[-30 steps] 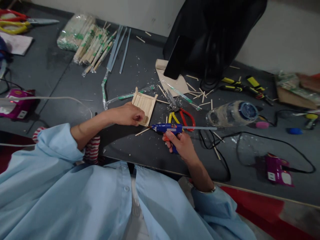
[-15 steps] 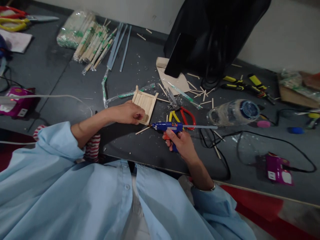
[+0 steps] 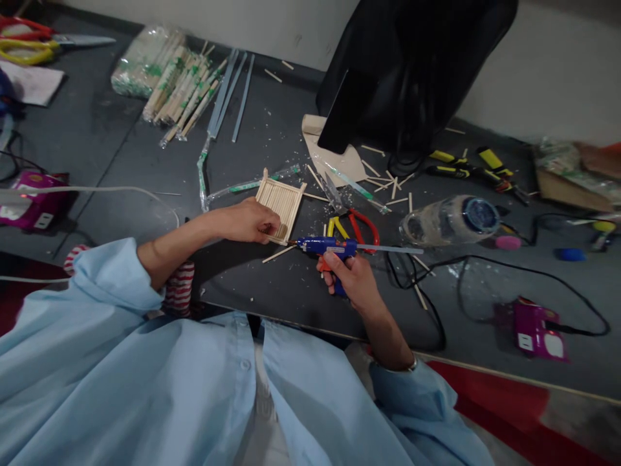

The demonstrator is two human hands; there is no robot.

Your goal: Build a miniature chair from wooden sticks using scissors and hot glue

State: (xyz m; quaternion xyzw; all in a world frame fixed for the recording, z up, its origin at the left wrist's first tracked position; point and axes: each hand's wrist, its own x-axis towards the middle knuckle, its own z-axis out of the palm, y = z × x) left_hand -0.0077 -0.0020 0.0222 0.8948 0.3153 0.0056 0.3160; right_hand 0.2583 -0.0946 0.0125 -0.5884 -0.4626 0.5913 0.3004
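Note:
A small panel of wooden sticks (image 3: 285, 199), with a raised stick along its edges, lies on the dark table. My left hand (image 3: 250, 221) rests over its near left part, fingers curled in a pinch at the near edge; the fingertips are partly hidden. My right hand (image 3: 350, 278) is wrapped round a blue hot glue gun (image 3: 320, 245), a finger at its orange trigger. The nozzle points left at the panel's near right corner, and a long glue stick (image 3: 392, 249) sticks out of the back. A loose stick (image 3: 278, 254) lies just below the nozzle.
Red-and-yellow-handled scissors (image 3: 365, 230) lie behind the glue gun. To the right are a plastic bottle (image 3: 449, 220), a black cable and a purple box (image 3: 539, 329). Wrapped stick bundles (image 3: 182, 90) and spare glue sticks (image 3: 242, 97) lie at the back left.
The glue gun's nozzle has shifted very slightly along the panel's near right corner. My left hand stays in place; the view has tilted a little.

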